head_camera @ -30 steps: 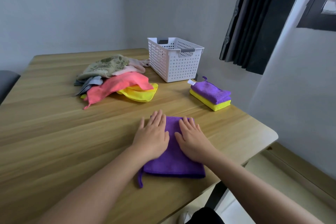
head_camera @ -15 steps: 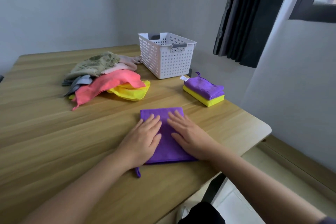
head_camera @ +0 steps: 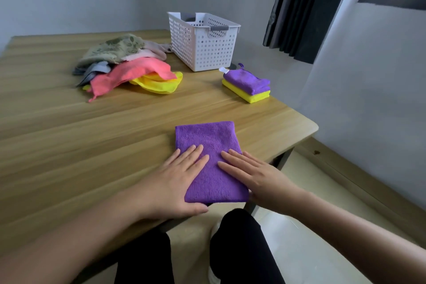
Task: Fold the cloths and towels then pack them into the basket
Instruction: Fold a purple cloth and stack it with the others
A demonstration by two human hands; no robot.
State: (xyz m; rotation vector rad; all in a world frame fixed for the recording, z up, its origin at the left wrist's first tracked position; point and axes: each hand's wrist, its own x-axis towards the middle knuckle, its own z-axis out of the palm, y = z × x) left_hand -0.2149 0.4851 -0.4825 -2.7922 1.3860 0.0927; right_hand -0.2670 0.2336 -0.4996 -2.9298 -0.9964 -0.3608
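Observation:
A folded purple cloth (head_camera: 207, 145) lies flat at the near edge of the wooden table (head_camera: 69, 134). My left hand (head_camera: 177, 180) rests flat on its near left side, fingers spread. My right hand (head_camera: 255, 175) lies flat on its near right side. Neither hand grips anything. A white perforated basket (head_camera: 202, 41) stands at the far side of the table. Beside it sits a stack of two folded cloths, purple on yellow (head_camera: 247, 85). A pile of unfolded cloths (head_camera: 129, 64) in pink, yellow, green and grey lies to the left of the basket.
The table's right corner (head_camera: 309, 127) is close to the purple cloth. A dark curtain (head_camera: 306, 7) hangs by the grey wall on the right. My legs in black show below the table edge.
Both hands have slid toward me along the purple cloth, uncovering its far half. The view has tilted down, showing my legs.

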